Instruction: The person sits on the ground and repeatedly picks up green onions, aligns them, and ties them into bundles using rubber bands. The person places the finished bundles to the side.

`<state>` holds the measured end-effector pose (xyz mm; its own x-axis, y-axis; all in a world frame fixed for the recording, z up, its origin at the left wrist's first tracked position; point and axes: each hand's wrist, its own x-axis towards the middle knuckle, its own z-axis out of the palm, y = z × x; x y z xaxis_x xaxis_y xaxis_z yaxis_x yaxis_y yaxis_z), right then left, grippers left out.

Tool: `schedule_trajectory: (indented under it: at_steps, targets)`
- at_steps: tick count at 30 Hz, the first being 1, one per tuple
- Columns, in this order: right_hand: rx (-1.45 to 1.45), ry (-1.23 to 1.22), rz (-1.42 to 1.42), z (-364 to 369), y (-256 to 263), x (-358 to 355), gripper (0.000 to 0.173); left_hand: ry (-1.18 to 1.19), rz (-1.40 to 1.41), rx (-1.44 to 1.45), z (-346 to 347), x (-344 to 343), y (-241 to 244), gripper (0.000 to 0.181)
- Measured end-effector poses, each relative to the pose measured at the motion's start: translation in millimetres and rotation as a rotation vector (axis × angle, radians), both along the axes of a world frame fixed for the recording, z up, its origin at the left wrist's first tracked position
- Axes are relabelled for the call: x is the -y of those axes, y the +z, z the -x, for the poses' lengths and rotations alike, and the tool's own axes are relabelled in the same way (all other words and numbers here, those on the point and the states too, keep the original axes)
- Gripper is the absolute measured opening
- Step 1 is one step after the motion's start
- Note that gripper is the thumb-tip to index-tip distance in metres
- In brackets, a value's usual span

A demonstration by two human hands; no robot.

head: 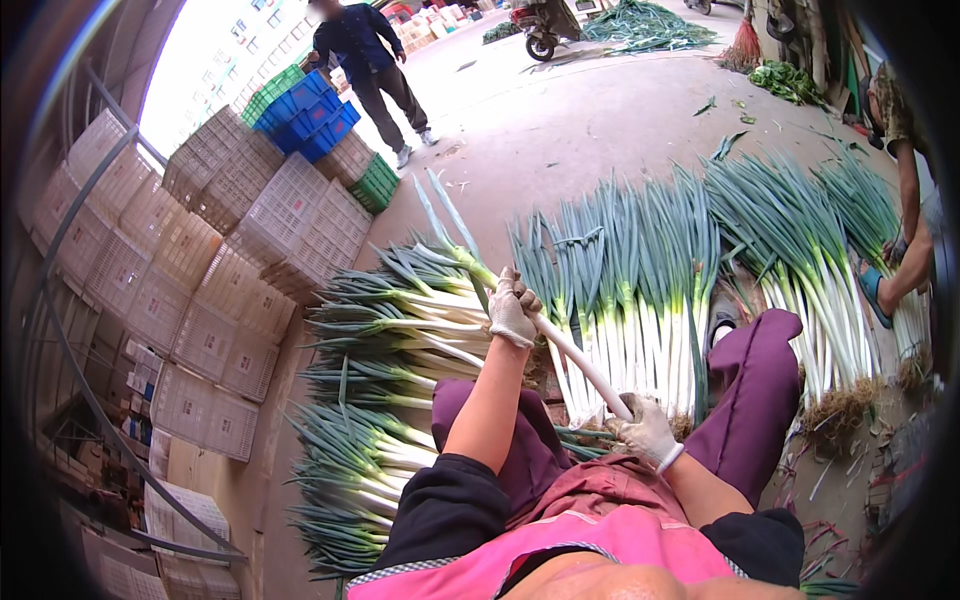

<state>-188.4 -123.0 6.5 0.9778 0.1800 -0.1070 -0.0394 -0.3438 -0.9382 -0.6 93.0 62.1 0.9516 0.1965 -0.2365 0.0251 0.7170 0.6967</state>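
My left hand (514,309), in a pale work glove, grips a long green onion (574,352) near where its white stalk turns green. The stalk slants up to the left, with its green leaves pointing away from me. My right hand (645,429), also gloved, closes around the root end above my lap; the roots are hidden. Beyond my hands a row of green onions (622,300) lies side by side, white ends toward me and leaves pointing away. To my left, piles of green onions (375,465) have their leaves pointing left.
White plastic crates (210,337) are stacked along the left, with blue crates (307,112) farther back. A person (367,67) stands beside them. At right, another person (904,142) bends over more green onions (795,247). A motor scooter (544,30) stands far ahead.
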Motion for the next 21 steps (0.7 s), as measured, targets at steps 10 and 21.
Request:
schedule_trajectory:
  at_steps: [10, 21]
  targets:
    - [0.138, 0.108, -0.157, -2, -16, -4, 0.036, -0.030, -0.136, -0.008, -15, -8, -2, 0.022]
    - [0.753, -0.325, -0.441, -49, 53, 125, 0.049, -0.608, -0.786, 0.676, 37, 182, 118, 0.046]
